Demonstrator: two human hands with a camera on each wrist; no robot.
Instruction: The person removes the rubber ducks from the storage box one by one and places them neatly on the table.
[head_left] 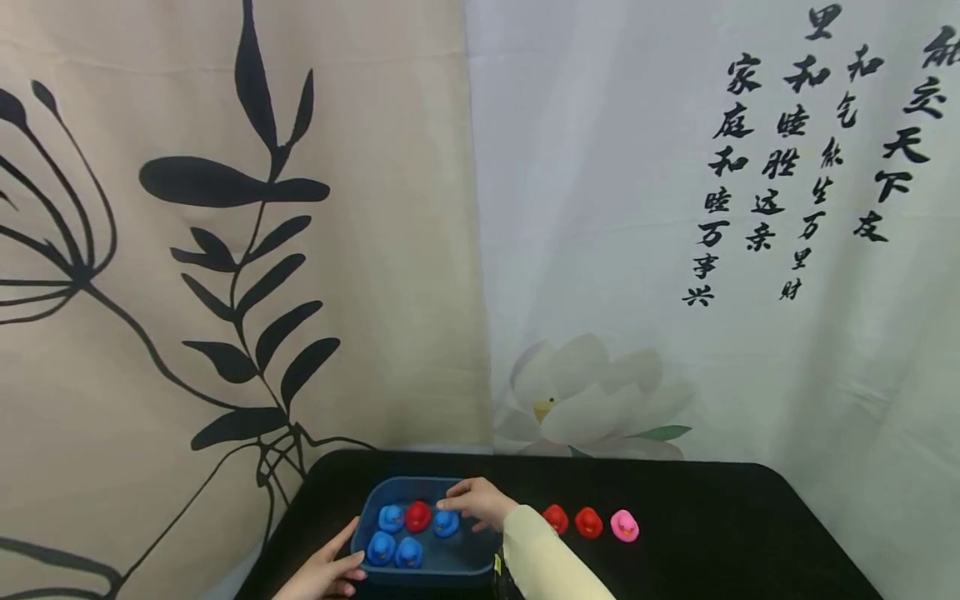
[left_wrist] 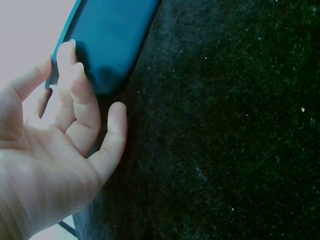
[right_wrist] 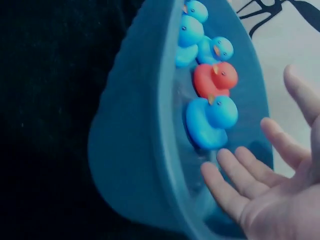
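A blue plastic tray (head_left: 457, 563) holds several blue rubber ducks (head_left: 381, 547) and one red rubber duck (head_left: 417, 517). At its left end my left hand (head_left: 330, 567) grips the rim, thumb and fingers on either side of the wall. The left wrist view shows this hand (left_wrist: 65, 120) with its little finger held away from the tray (left_wrist: 115, 45). Over the tray's right part, my right hand (head_left: 480, 503) is just beside the rightmost blue duck (right_wrist: 210, 122). Its fingers (right_wrist: 225, 192) are spread, with nothing held and a small gap to that duck.
Right of the tray, two red ducks (head_left: 588, 522) and a pink duck (head_left: 625, 526) sit in a row on the black table (head_left: 720, 533). The right sleeve (head_left: 551, 554) partly covers the nearer red one. A printed curtain (head_left: 405, 250) hangs behind the table.
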